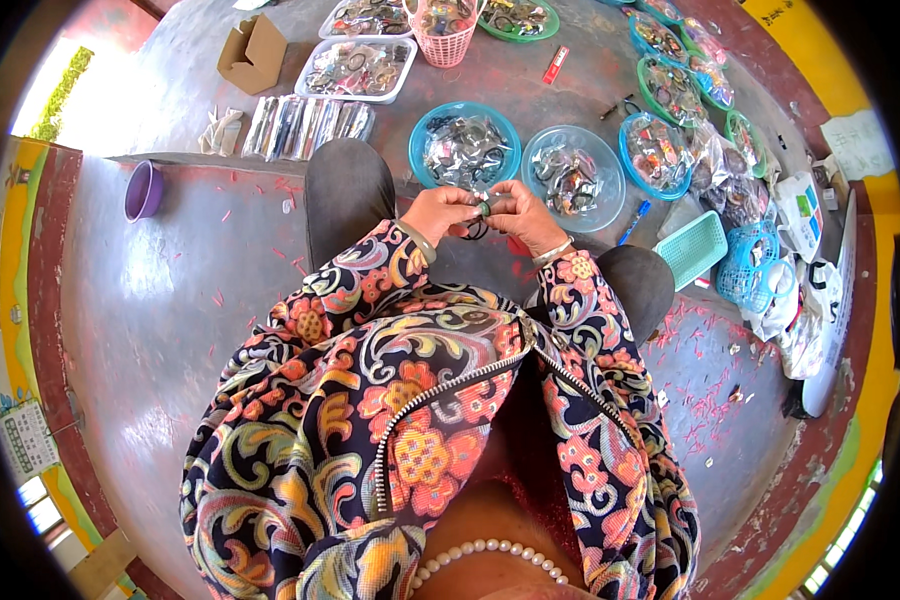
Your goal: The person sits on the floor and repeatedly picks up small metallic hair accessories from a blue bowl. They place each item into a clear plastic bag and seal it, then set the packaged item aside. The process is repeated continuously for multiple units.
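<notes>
My left hand (438, 214) and my right hand (530, 218) meet in front of me, fingertips pinched together. Between them is a small dark loop (477, 230) that looks like a hair tie, with a greenish piece (484, 209) at the fingers. Just beyond my hands stands a blue basin (415, 143) with clear plastic packets and black loops inside. To its right, a clear bluish bowl (616, 178) holds more small dark and coloured pieces. My fingers partly cover the held piece, so its details are hard to make out.
Bagged trinkets fill a white tray (407, 76), a pink basket (443, 48) and several basins at right. A row of flat packets (305, 128) and a cardboard box (252, 55) lie left. A blue pen (634, 222) and green basket (692, 250) sit right; a purple bucket (143, 192) stands left.
</notes>
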The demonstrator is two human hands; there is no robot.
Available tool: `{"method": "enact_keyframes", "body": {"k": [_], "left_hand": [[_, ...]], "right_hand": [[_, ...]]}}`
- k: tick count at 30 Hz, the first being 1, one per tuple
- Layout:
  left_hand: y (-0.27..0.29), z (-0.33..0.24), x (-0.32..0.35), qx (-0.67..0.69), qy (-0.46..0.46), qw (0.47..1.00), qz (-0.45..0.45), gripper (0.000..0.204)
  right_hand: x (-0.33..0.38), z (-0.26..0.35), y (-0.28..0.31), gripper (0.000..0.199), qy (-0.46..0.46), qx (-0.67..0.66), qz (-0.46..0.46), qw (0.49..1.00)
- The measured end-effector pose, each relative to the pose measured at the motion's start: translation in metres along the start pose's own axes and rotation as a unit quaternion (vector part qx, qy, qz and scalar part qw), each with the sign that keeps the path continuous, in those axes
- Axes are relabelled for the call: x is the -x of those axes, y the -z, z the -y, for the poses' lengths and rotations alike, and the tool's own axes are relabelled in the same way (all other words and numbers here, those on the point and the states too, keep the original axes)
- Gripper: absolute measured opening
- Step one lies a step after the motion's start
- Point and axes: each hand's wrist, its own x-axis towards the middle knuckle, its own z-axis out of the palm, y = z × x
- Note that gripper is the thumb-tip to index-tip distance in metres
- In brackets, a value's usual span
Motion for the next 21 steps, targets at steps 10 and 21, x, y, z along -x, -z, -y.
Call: {"method": "enact_keyframes", "body": {"k": [10, 21], "left_hand": [[0.009, 0.008, -0.005, 0.186, 0.026, 0.981, 0.046, 0.013], [0.010, 0.012, -0.006, 0.122, -0.006, 0.989, 0.086, 0.019]], "right_hand": [[0.000, -0.006, 0.004, 0.015, -0.013, -0.124, -0.017, 0.992], [-0.002, -0.013, 0.006, 0.011, -0.027, -0.115, -0.026, 0.993]]}}
